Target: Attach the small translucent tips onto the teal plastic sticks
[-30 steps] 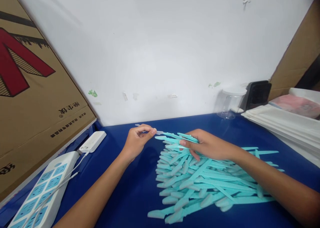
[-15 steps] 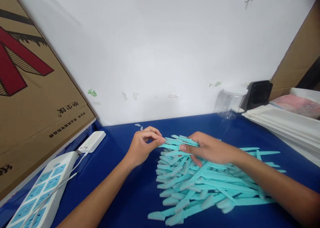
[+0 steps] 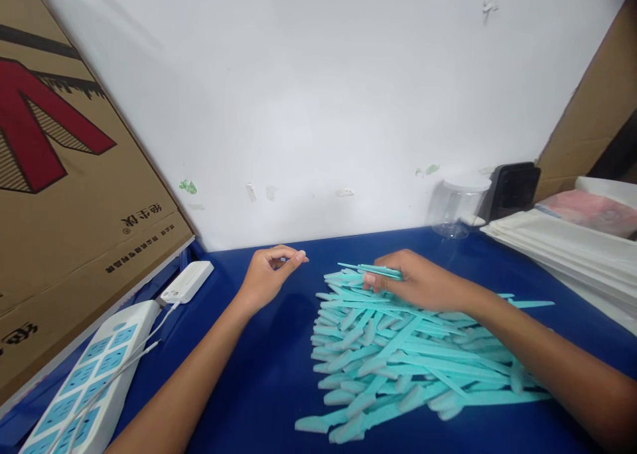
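A wide heap of turquoise eyebrow razors [image 3: 398,361] with pale capped ends lies on the blue table, most with those ends pointing left. Over the heap's far side, my right hand [image 3: 418,281] is closed on a few eyebrow razors [image 3: 368,267], thumb on the near side; their thin tips stick out to the left. My left hand [image 3: 271,275] hovers to the left of the heap, apart from it. Its thumb and index finger are pressed together, and no object shows between them.
At left, a white power strip [image 3: 94,381] with cables and a white adapter [image 3: 188,281] lie by a large cardboard box [image 3: 89,208]. A clear jar [image 3: 460,208] and a black object [image 3: 514,190] stand back right, near stacked white sheets [image 3: 572,248]. A white wall [image 3: 318,109] rises behind.
My left hand has drawn away leftward from the razors held by my right hand. The right hand has risen slightly, and fewer razors show in it.
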Demonstrator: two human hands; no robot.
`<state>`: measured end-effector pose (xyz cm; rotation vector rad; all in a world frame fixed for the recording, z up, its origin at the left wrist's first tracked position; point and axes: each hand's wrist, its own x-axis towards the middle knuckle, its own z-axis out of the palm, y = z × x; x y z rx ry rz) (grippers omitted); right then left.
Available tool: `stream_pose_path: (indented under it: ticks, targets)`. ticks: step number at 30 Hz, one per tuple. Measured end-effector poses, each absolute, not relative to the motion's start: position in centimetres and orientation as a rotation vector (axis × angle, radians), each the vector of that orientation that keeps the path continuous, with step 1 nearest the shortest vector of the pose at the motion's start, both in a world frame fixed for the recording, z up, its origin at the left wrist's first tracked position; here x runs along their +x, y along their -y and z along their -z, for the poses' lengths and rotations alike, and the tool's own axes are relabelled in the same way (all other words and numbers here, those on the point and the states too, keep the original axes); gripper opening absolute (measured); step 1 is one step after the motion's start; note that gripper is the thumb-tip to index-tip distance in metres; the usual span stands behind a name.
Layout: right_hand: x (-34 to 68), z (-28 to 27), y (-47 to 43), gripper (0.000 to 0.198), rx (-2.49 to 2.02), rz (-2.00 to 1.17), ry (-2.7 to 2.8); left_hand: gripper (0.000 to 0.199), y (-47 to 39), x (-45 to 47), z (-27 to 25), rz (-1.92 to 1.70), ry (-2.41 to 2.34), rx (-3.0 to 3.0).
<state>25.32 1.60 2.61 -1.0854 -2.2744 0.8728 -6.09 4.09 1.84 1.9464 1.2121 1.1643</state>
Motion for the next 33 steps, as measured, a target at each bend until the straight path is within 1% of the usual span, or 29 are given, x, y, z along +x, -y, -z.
stream_pose_path:
  ticks: [3,6,8,12,16,19,24,33]
  targets:
    - [25.5,-2.6,-1.7,0.05,-1.112,-0.7,2.312,0.032,-4.8,-7.2,-1.8,-1.087,-1.406,2.104]
    - [25.6,-2.6,-2.0,0.048,-1.113,-0.624,2.303,0.028,-5.7,-8.7,-1.1,-0.982,-1.64,2.411]
    - [25.6,-2.5,-2.1,0.047,-1.123,-0.582,2.27,0.027,-6.4,-9.6,-0.2,-0.905,-1.708,2.577]
    - [25.6,-2.2,-2.4,0.048,-1.194,-0.601,2.232,0.03,-7.6,-10.2,2.0,-0.771,-1.624,2.717]
    - [25.7,-2.1,-2.5,0.046,-1.204,-0.643,2.239,0.027,-8.4,-9.9,3.2,-0.783,-1.563,2.721]
    - [25.7,-2.1,-2.5,0.042,-1.197,-0.605,2.239,0.021,-8.5,-9.6,3.2,-0.821,-1.548,2.72]
    - [25.5,-2.0,-2.4,0.028,-1.207,-0.701,2.244,0.017,-8.1,-9.3,3.0,-0.807,-1.542,2.73]
    - [25.6,-2.0,-2.3,0.024,-1.209,-0.604,2.376,0.011,-8.1,-9.2,3.1,-0.732,-1.549,2.819]
